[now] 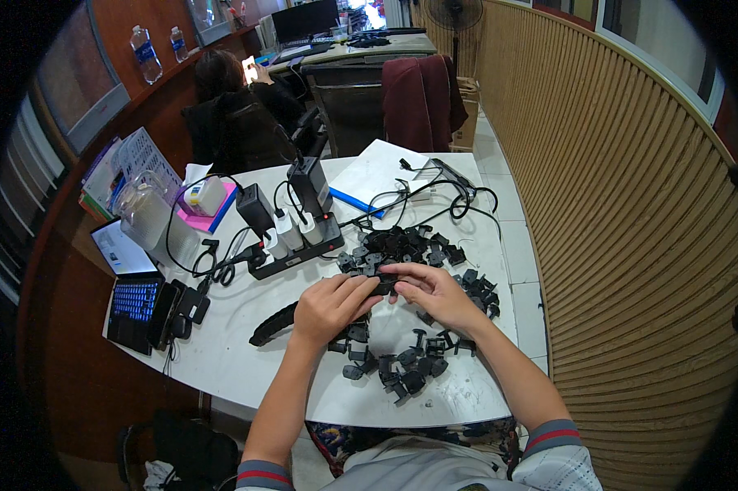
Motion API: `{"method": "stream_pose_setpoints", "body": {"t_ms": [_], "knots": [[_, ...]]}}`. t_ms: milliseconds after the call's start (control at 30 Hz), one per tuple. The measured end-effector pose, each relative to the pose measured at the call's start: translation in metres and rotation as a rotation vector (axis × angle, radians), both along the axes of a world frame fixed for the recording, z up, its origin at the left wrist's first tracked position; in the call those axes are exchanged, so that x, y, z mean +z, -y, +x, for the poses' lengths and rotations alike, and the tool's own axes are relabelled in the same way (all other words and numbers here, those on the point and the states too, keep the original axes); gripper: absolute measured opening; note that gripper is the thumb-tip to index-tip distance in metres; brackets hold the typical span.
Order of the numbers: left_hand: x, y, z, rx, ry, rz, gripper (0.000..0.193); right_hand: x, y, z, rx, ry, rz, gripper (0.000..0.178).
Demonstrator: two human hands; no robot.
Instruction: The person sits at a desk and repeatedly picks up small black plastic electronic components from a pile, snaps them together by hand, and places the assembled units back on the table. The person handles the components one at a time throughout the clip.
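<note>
- A laptop [132, 282] lies open at the far left edge of the white bench [230, 352], with a clear jug [146, 214] and a pink pad just beyond it.
- A black power strip [297, 245] loaded with chargers and adapters sits left of centre, farther off than the hands, its cables trailing over the bench.
- A curved black chain of linked segments [272, 324] lies on the bench just left of the left wrist, its long axis running from near-left to far-right, toward the hands.
- The left hand [330, 304] is closed, fingers pinching the left end of a small black plastic link [383, 286].
- That link is held between both hands above the middle of the bench, its long axis roughly left to right; it lies at the fingertips of each hand, neither clearly nearer.
- The right hand [434, 293] grips the link's right end, thumb and fingers curled over it.
- A heap of loose black links [402, 245] lies just beyond the hands; a second scatter [402, 368] lies on the near side, between the forearms.
- More loose links [479, 290] lie right of the right hand, near the bench edge.
</note>
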State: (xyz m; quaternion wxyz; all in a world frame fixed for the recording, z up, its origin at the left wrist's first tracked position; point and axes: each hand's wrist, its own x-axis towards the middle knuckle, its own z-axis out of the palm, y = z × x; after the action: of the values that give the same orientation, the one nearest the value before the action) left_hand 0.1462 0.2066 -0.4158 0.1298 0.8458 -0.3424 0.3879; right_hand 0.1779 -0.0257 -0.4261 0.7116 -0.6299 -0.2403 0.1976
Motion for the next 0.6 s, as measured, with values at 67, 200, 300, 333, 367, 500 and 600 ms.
{"method": "stream_pose_setpoints", "body": {"t_ms": [67,200,300,333,367,500,600], "knots": [[-0.003,0.002,0.000,0.012,-0.004,0.024,0.036,-0.002,0.000,0.002,0.001,-0.002,-0.006,0.037],[-0.006,0.002,0.000,0.011,0.014,0.062,0.039,-0.007,-0.002,0.002,-0.028,-0.001,0.018,0.036],[-0.008,0.002,0.000,0.007,0.035,0.078,0.040,-0.010,-0.003,0.002,-0.041,0.011,0.037,0.035],[-0.008,0.002,0.000,0.010,0.036,0.080,0.041,-0.011,-0.003,0.002,-0.044,0.019,0.041,0.035],[-0.009,0.001,0.000,0.018,0.045,0.101,0.039,-0.012,-0.004,0.002,-0.046,0.028,0.035,0.035],[-0.011,0.001,0.000,0.045,0.049,0.135,0.036,-0.016,-0.003,0.003,-0.065,0.042,-0.002,0.035],[-0.012,0.002,0.001,0.047,0.049,0.128,0.037,-0.019,-0.005,0.004,-0.085,0.053,0.001,0.035]]}}
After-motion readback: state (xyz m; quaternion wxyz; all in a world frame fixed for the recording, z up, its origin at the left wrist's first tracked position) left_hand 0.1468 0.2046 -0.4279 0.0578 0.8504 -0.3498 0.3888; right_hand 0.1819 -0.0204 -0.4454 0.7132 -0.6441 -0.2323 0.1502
